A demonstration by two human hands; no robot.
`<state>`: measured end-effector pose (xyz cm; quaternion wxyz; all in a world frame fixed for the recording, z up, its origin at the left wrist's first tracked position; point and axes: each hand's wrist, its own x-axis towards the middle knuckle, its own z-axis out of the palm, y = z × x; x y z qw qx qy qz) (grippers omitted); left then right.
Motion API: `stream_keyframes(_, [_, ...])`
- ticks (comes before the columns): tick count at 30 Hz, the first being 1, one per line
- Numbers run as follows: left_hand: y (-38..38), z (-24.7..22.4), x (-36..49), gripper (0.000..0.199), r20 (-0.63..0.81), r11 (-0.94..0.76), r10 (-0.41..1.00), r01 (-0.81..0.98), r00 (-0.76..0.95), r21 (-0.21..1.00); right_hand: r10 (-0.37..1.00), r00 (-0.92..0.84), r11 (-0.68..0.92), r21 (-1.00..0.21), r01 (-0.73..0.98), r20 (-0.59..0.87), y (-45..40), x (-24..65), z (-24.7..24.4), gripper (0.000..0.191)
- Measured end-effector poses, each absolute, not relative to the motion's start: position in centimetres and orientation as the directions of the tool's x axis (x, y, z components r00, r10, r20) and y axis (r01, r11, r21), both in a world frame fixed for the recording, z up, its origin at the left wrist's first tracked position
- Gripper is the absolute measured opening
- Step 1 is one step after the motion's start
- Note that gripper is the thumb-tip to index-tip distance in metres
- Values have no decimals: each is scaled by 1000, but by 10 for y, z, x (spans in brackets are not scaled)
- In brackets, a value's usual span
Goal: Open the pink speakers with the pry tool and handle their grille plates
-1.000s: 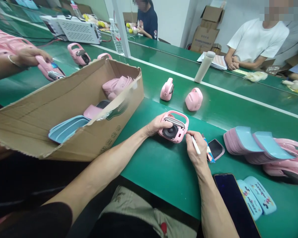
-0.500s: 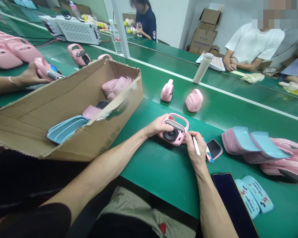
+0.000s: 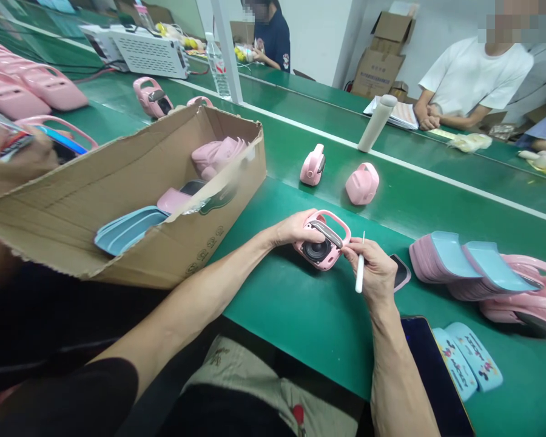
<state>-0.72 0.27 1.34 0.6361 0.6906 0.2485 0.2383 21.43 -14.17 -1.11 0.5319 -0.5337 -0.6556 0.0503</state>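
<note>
A small pink speaker with a carrying handle and a bare round black cone is held just above the green table. My left hand is closed around its left side, the thumb on its front. My right hand is closed on a thin white pen-like tool, and its fingertips meet the speaker's right edge. Whether they also grip the speaker I cannot tell. Partly behind the right hand lies a pink-rimmed dark panel. Two more pink speakers stand beyond.
A cardboard box with pink and blue parts stands at left. To the right are stacked panels, pink housings, a phone and blue printed plates. A co-worker's hand holds a speaker at far left; other people sit opposite.
My right hand has shifted slightly right and turned, so the white tool stands more upright. The speaker is tilted a little more. At far left, the co-worker's hand and speaker moved nearer.
</note>
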Motion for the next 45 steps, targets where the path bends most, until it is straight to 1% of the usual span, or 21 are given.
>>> stream_keyframes(2, [4, 16, -6, 62, 5, -73, 642, 56, 767, 996, 745, 125, 420, -606, 675, 655, -142, 212, -11, 10])
stream_keyframes(7, [4, 18, -5, 71, 16, -90, 619, 51, 785, 995, 732, 138, 378, -567, 731, 667, -142, 205, -10, 13])
stream_keyframes(12, [2, 23, -6, 67, 47, -132, 565, 33, 823, 991, 750, 156, 334, -571, 750, 643, -141, 202, -11, 19])
stream_keyframes(16, [0, 22, -7, 60, 56, -141, 601, 37, 797, 989, 753, 157, 308, -553, 774, 639, -141, 198, -11, 24])
stream_keyframes(19, [0, 20, -8, 60, 42, -141, 630, 62, 775, 988, 744, 159, 308, -545, 780, 649, -141, 197, -12, 25])
stream_keyframes(22, [-1, 15, -9, 62, 49, -132, 646, 48, 761, 990, 733, 154, 339, -553, 761, 662, -139, 200, -13, 23])
stream_keyframes(25, [-1, 12, -9, 65, 47, -128, 671, 53, 740, 990, 740, 160, 355, -582, 731, 653, -138, 202, -13, 20])
stream_keyframes(27, [-1, 11, -9, 67, 55, -132, 660, 43, 750, 990, 756, 200, 332, -629, 703, 623, -138, 203, -13, 23])
stream_keyframes(30, [0, 10, -8, 66, 84, -134, 635, 2, 768, 991, 801, 286, 282, -753, 594, 526, -140, 203, -14, 30])
stream_keyframes(32, [-1, 9, -8, 66, 80, -126, 647, 2, 759, 992, 831, 312, 250, -811, 529, 460, -142, 203, -14, 34])
stream_keyframes(34, [-1, 7, -8, 68, 56, -114, 663, 27, 747, 993, 845, 317, 236, -833, 501, 430, -144, 204, -14, 42])
stream_keyframes(37, [-2, 6, -10, 70, 48, -125, 691, 53, 721, 991, 821, 345, 283, -849, 447, 455, -148, 203, -12, 54])
stream_keyframes(39, [-3, 6, -11, 70, 65, -146, 700, 54, 711, 988, 791, 389, 324, -863, 389, 472, -152, 200, -9, 47])
stream_keyframes(42, [-5, 7, -12, 68, 80, -168, 702, 56, 708, 984, 792, 425, 337, -894, 294, 438, -158, 195, -6, 28])
stream_keyframes(43, [-5, 7, -12, 67, 81, -172, 701, 57, 708, 984, 803, 418, 332, -901, 278, 425, -160, 193, -5, 26])
stream_keyframes(45, [-5, 7, -12, 66, 85, -174, 700, 54, 709, 983, 826, 386, 317, -906, 282, 410, -162, 190, -3, 29])
